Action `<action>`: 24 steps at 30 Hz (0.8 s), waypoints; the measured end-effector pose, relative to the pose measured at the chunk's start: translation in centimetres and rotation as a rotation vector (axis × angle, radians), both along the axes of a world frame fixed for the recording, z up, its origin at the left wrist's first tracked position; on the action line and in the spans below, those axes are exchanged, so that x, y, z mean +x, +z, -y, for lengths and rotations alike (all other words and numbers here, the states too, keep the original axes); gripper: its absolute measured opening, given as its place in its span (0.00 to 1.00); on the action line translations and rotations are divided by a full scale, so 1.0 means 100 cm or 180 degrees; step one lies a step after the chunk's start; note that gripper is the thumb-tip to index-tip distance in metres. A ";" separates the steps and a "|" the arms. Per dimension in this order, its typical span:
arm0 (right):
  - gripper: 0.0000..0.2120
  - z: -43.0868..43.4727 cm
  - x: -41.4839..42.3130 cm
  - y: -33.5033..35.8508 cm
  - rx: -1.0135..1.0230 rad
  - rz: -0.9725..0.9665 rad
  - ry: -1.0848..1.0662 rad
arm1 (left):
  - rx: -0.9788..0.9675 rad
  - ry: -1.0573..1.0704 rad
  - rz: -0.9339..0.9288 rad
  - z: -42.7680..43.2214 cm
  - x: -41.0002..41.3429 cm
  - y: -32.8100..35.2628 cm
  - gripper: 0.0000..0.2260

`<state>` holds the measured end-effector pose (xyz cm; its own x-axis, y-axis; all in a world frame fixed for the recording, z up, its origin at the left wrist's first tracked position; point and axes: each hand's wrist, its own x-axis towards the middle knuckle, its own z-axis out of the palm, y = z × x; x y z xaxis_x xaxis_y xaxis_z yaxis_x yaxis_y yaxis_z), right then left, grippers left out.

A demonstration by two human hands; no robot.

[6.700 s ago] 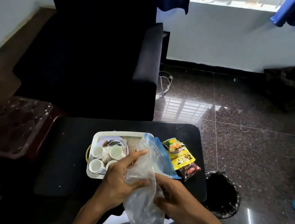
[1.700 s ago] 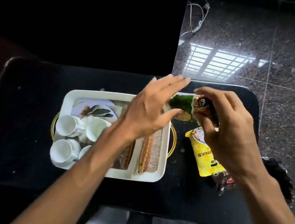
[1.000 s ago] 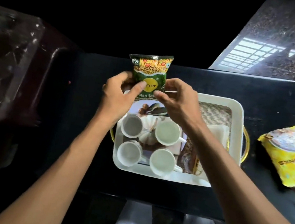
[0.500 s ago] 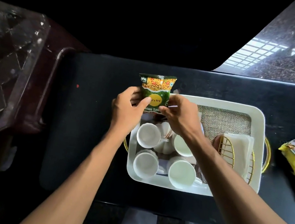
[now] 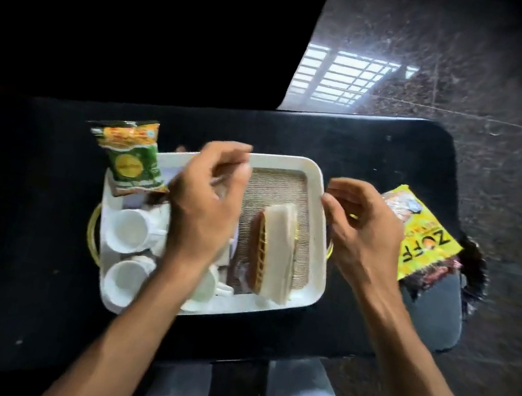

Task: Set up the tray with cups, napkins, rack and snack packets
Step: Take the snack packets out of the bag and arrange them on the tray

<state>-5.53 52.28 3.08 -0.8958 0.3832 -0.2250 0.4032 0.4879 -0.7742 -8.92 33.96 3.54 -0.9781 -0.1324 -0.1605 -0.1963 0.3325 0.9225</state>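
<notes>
Both hands empty, grip loose: left hand [image 5: 207,202], right hand [image 5: 363,228]. Green packet [image 5: 130,155] leans on tray [image 5: 323,242] rim, could topple off if bumped.

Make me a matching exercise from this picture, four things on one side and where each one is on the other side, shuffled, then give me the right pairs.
Things
1. green snack packet
2. yellow snack packet
3. napkins in the rack
4. white cups

Places
A. on the black table to the right of the tray
B. grouped in the left part of the tray
C. standing at the tray's far left corner
D. on the woven mat in the right part of the tray

Pairs: 1-C, 2-A, 3-D, 4-B
</notes>
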 end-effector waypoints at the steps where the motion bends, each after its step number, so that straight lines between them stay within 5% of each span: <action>1: 0.07 -0.022 0.011 0.000 0.0114 0.0061 -0.0148 | 0.0013 -0.0249 0.0034 -0.027 0.005 0.003 0.08; 7: 0.15 -0.121 0.060 -0.015 0.0437 0.0437 -0.1323 | 0.0145 -0.1547 0.0780 -0.152 0.035 -0.012 0.16; 12: 0.21 -0.140 0.083 -0.039 -0.0274 0.0659 -0.2080 | -0.0426 -0.1937 0.0949 -0.191 0.045 -0.040 0.19; 20: 0.31 -0.132 0.077 -0.069 -0.0632 0.0980 -0.1958 | -0.0475 -0.1812 0.1137 -0.195 0.040 -0.057 0.17; 24: 0.25 -0.128 0.064 -0.061 -0.0461 0.0735 -0.1685 | -0.0493 -0.1810 0.1130 -0.191 0.031 -0.055 0.16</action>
